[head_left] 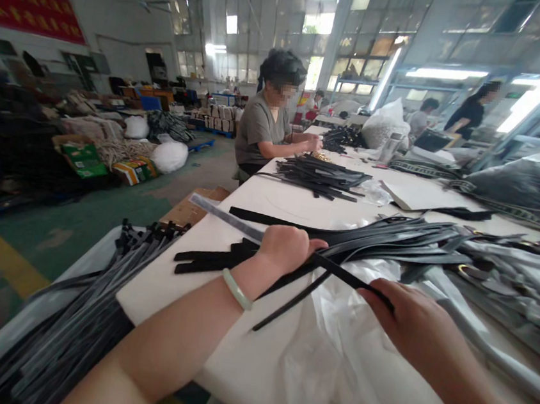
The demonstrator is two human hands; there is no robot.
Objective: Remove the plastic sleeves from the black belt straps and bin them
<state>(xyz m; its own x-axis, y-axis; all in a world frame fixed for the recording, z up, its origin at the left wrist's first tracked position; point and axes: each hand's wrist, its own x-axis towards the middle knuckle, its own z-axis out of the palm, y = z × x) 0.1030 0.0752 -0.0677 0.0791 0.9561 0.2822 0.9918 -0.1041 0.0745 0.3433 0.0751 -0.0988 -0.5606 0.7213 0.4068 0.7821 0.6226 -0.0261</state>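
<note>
Bare forearms up front: left fist and right hand grip one long, flat black strap strung between 'em.

The held strap is black; the pile of straps shows mixed grey and black, the table white. The bracelet is plain pale green. The floor is green with a yellow stripe, the banner red with yellow lettering.

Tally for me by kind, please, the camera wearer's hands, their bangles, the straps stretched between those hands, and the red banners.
Left hand and right hand: 2
Bangle: 1
Strap: 1
Banner: 1
Total: 5
</note>
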